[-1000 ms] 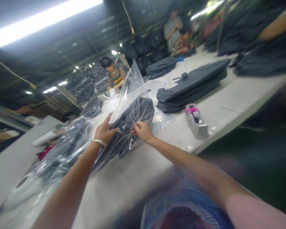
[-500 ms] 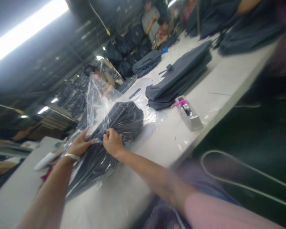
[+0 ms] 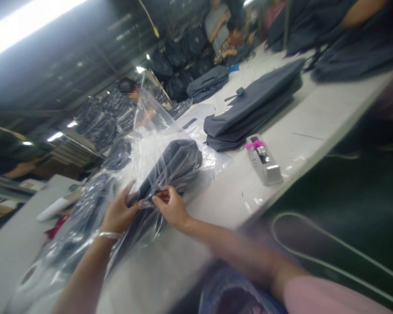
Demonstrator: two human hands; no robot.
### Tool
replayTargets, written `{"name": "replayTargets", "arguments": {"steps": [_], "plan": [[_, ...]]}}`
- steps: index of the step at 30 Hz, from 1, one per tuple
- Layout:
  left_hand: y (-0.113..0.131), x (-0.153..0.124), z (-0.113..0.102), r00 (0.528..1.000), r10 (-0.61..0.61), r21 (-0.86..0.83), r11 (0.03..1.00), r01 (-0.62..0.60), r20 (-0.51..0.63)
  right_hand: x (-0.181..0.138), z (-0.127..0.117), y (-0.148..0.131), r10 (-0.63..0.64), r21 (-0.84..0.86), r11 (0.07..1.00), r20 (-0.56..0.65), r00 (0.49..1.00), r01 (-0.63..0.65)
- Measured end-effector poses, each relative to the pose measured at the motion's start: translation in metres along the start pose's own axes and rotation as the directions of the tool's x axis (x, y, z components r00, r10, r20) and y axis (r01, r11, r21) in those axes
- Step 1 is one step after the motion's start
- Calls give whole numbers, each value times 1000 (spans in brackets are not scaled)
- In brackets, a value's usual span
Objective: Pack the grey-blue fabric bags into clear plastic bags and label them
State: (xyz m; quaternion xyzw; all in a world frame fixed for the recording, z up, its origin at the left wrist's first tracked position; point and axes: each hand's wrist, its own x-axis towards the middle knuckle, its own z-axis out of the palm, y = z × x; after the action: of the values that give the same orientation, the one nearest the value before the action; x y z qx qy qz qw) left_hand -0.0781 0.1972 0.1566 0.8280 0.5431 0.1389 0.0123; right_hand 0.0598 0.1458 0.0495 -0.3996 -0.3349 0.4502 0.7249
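A dark backpack-like bag (image 3: 183, 155) lies on the white table inside a clear plastic bag (image 3: 150, 111), whose loose film stands up at the far left side. My left hand (image 3: 119, 211), with a pale bangle at its wrist, grips the plastic and the near edge of the dark bag between thumb and fingers. Close beside it, my right hand (image 3: 172, 207) pinches a gathered fold of the plastic film. The fingertips of both hands are nearly touching. Part of the dark bag is hidden behind my hands.
A grey tape dispenser (image 3: 264, 161) with a pink ribbon stands at the right by the table edge. Dark folded bags (image 3: 252, 109) lie beyond it. More plastic-wrapped bags (image 3: 91, 209) lie left. Several people are across the table. A pale cable (image 3: 301, 257) hangs at the right.
Both hands have shifted slightly right and down in view. The raised plastic has moved right, and the dark bag beneath has been tilted, uncovering wrapped bags at the left.
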Motion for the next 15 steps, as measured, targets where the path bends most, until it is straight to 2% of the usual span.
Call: {"name": "replayTargets", "arguments": {"steps": [4, 6, 9, 12, 15], "plan": [[25, -65, 45, 998, -63, 139, 988, 66, -27, -39, -44, 3, 172, 76, 982, 6, 985, -172], [38, -99, 78, 998, -16, 135, 991, 23, -56, -62, -68, 5, 253, 144, 956, 33, 967, -255], [56, -142, 130, 976, 116, 66, 992, -105, -185, -94, -105, 8, 388, 200, 899, 48, 920, -389], [69, -162, 169, 947, 202, 28, 979, -202, -249, -117, -137, 12, 517, 191, 838, 24, 855, -512], [71, -160, 188, 930, 249, 49, 968, -245, -269, -129, -162, 12, 591, 192, 785, 56, 805, -589]]}}
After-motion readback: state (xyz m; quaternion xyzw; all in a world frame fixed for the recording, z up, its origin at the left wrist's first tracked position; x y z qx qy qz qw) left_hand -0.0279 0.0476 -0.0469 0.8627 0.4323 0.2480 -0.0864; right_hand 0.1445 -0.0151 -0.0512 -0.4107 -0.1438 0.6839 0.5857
